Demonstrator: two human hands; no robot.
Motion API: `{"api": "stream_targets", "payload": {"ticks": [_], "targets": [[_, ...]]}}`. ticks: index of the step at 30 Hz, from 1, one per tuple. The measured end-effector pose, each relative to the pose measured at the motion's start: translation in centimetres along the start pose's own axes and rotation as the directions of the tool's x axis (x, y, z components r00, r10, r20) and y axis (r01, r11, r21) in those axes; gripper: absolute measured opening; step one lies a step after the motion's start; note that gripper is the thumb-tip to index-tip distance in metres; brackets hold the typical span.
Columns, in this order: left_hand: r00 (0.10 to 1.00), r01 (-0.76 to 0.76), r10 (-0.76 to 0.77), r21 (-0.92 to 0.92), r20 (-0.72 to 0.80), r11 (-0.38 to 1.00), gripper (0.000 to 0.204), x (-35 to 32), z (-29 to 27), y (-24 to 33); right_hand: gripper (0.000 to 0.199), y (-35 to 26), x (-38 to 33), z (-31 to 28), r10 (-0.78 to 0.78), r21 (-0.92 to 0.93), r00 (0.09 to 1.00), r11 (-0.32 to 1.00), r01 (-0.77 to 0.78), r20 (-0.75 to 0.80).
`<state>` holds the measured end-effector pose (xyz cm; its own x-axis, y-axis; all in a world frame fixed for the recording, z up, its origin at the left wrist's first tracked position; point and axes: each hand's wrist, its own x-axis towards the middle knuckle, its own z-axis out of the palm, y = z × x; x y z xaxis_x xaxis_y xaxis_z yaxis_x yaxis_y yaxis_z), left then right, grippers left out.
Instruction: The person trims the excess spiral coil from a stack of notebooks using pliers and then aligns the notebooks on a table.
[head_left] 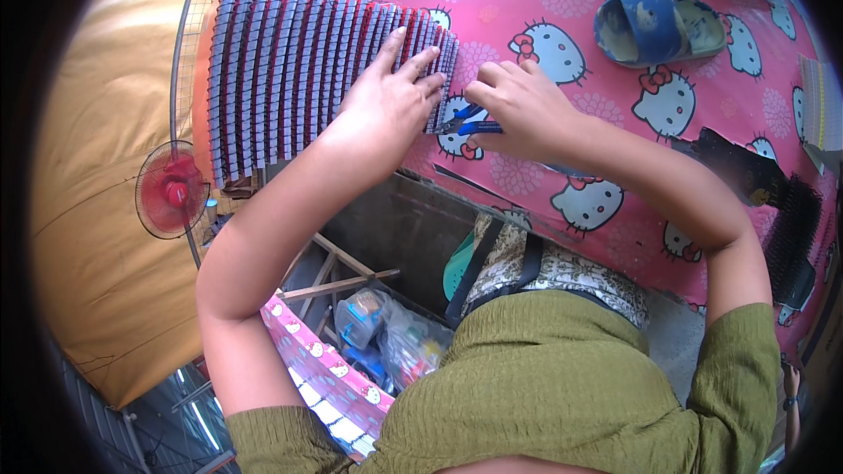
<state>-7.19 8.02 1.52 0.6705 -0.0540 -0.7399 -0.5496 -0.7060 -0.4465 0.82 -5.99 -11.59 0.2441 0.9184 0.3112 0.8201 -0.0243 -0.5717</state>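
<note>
A wide panel of narrow grey strips with dark and red edges point(290, 79) lies at the far left of the pink table. Flat on its right part rests my left hand point(392, 92), fingers apart and pointing away from me. My right hand point(520, 105) is closed round a pair of small pliers or cutters with blue handles point(481, 127). The tool's metal jaws point left, at the near right corner of the panel, close below my left fingers. What lies between the jaws is too small to make out.
A blue slipper point(645, 28) lies on the pink patterned tablecloth point(562, 0) at the far right. Black bristly strips point(790, 219) lie near my right elbow. To the left stand a red fan point(176, 191) and an orange curtain point(105, 167). Plastic bags point(399, 333) sit below the table edge.
</note>
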Motion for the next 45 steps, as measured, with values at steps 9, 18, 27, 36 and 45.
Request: {"api": "stream_targets", "payload": {"ticks": [9,18,27,36,45], "targets": [[1.000,0.010,-0.010,-0.005,0.010,1.000,0.056,0.2,0.0,0.1,0.035,0.2,2.7,-1.0,0.173,0.346,0.880,0.872,-0.345,0.442],[1.000,0.013,-0.013,-0.001,0.005,1.000,0.062,0.7,0.3,0.6,0.045,0.3,0.8,-0.1,0.090,0.086,0.981,0.991,-0.106,0.170],[0.998,0.027,-0.028,0.017,0.050,0.999,0.059,0.9,0.0,0.4,0.038,0.3,0.5,1.5,-0.027,0.028,1.000,0.999,0.026,0.009],[0.998,-0.012,0.008,0.060,0.057,0.998,0.063,1.8,1.3,1.2,0.034,-0.5,2.8,-2.2,0.147,0.286,0.909,0.919,-0.272,0.391],[0.998,0.012,-0.015,0.051,0.055,0.999,0.057,1.8,1.2,1.3,0.045,-0.1,-0.1,1.7,-0.060,-0.158,0.997,0.986,0.053,-0.042]]}}
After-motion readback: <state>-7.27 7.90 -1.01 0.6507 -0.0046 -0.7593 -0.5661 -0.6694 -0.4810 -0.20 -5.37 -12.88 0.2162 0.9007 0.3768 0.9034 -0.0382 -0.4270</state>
